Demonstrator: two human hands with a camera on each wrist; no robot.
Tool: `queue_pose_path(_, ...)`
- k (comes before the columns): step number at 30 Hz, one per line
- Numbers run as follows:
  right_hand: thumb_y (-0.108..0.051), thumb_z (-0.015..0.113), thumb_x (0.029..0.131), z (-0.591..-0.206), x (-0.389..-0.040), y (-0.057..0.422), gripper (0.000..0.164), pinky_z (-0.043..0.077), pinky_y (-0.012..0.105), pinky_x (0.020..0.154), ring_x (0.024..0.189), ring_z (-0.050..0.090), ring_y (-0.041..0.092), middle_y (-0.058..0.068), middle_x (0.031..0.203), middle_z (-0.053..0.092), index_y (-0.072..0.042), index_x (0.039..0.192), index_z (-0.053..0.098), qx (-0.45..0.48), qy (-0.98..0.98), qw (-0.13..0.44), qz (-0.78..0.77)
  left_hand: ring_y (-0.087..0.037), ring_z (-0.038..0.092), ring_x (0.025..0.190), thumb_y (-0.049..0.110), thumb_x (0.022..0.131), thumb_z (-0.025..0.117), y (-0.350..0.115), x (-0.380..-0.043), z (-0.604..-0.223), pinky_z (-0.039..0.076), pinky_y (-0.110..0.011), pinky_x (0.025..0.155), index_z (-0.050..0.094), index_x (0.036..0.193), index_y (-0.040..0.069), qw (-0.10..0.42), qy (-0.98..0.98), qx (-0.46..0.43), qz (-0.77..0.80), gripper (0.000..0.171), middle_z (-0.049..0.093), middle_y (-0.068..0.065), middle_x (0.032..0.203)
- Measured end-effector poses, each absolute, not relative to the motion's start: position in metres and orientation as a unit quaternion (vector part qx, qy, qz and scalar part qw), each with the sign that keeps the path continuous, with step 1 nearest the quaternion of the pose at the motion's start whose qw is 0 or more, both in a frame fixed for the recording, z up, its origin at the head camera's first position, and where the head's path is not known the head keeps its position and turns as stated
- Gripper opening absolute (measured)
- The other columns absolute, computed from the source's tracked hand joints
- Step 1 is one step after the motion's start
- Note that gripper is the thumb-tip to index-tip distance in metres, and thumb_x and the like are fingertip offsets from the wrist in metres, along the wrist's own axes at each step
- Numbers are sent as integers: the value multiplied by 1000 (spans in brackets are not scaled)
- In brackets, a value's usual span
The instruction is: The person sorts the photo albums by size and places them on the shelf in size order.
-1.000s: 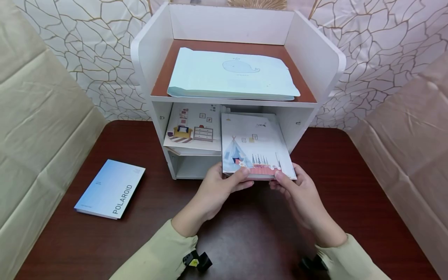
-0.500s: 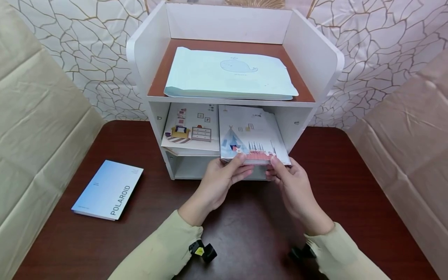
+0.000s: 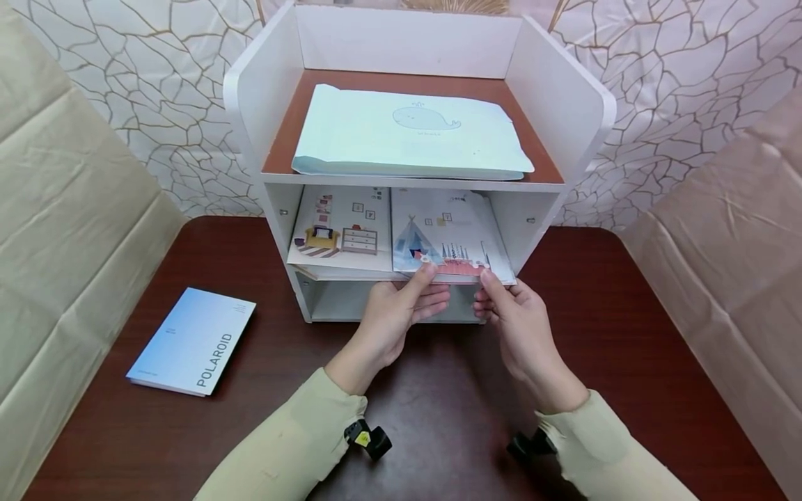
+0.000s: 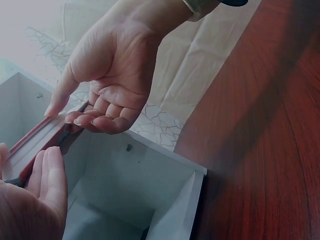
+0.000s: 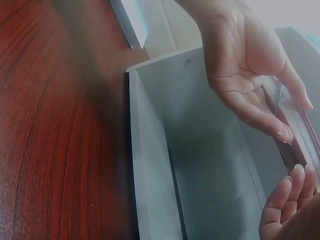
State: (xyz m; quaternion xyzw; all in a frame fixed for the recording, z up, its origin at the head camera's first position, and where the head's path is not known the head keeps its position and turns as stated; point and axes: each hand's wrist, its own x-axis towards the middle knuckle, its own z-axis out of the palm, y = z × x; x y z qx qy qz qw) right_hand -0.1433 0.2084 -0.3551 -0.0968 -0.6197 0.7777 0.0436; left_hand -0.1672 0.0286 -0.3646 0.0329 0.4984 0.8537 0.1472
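A book with a blue tent drawn on its white cover (image 3: pixel 460 233) lies in the right half of the shelf's middle level, nearly flush with the front. My left hand (image 3: pixel 393 313) holds its front edge on the left, thumb at the top and fingers beneath. At the right part of that edge, my right hand (image 3: pixel 523 337) pinches it likewise. In the left wrist view, the right thumb lies over the edge of the book stack (image 4: pixel 40 140), fingers curled below. From the right wrist, the stack's edge (image 5: pixel 300 130) shows between left thumb and fingers.
Beside it lies a white book with furniture drawings (image 3: pixel 341 229). A pale whale-print packet (image 3: pixel 401 139) rests on top of the white shelf unit (image 3: pixel 266 104). A blue POLAROID book (image 3: pixel 191 341) lies on the dark table (image 3: pixel 438 431) at the left.
Both hands have moved forward, sliding the tent-cover book deeper into the middle level. Its front edge now nearly lines up with the shelf front. The POLAROID book stays on the table.
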Motion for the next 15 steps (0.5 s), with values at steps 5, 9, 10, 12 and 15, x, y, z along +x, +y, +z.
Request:
queue_pose_path(5,-32,69,91,-355,-143,208,32,53,23,65,65,59,12,2,74,62,-4,100,56,-99,-620,45,777,-30,69,94,42,87,71,29,-168,-367,55,-39,81,55,123,1,150,502,35,851,56,69,-20,105)
queue_pose_path(9,-32,68,91,-354,-143,208,33,53,23,66,66,59,12,2,75,62,-3,101,56,-95,-622,43,776,-30,69,95,44,87,70,29,-168,-367,55,-38,81,55,122,1,152,510,35,846,58,69,-19,106)
queue_pose_path(10,-32,68,92,-355,-143,209,34,53,23,66,66,59,12,2,75,62,-3,102,55,-94,-623,42,775,-30,69,95,45,87,70,29,-168,-366,55,-38,81,56,122,0,152,513,35,844,58,69,-19,106)
queue_pose_path(12,-33,67,92,-357,-142,210,37,53,23,67,68,60,13,3,77,62,-1,103,54,-88,-630,35,771,-29,69,96,46,86,69,28,-166,-366,55,-37,81,57,121,0,153,522,34,838,59,70,-18,106)
queue_pose_path(15,-32,65,94,-362,-137,213,39,54,25,71,74,60,15,5,84,62,1,106,51,-66,-644,19,762,-28,69,96,45,87,69,27,-163,-366,55,-37,81,57,120,-2,153,535,36,830,58,70,-17,107)
